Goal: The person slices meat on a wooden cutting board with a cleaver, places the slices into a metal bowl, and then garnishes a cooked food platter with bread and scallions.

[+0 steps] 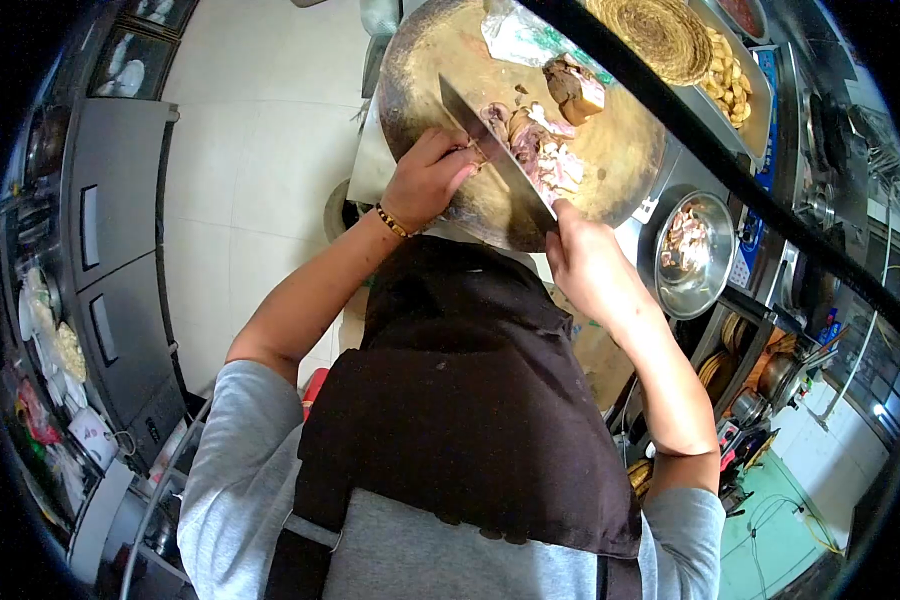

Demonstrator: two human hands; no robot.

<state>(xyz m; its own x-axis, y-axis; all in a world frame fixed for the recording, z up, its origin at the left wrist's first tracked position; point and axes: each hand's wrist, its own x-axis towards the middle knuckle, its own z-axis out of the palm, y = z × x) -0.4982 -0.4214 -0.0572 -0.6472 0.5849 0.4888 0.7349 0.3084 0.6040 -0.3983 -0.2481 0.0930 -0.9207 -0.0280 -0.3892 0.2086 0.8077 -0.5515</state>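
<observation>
My right hand (588, 258) grips the cleaver (511, 174), likely hefty, by its handle; my left hand (428, 182) curls beside the blade, contents unclear. Sliced meat (558, 168) looks soft, slippery: best pinned from above.

"What colours do we see towards twelve?"

"A tan chopping board (615, 155), mottled and darkening at its rim, brown, pink and white meat (560, 168), and a grey knife (503, 163)."

"And at eleven, we spot a bracelet (392, 222) in amber and black."

"At six we have a dark brown apron (460, 420); at eight, a heathered grey sleeve (232, 450)."

"At nine we find a grey cabinet (125, 165); at four, a pale green surface (765, 545)."
</observation>
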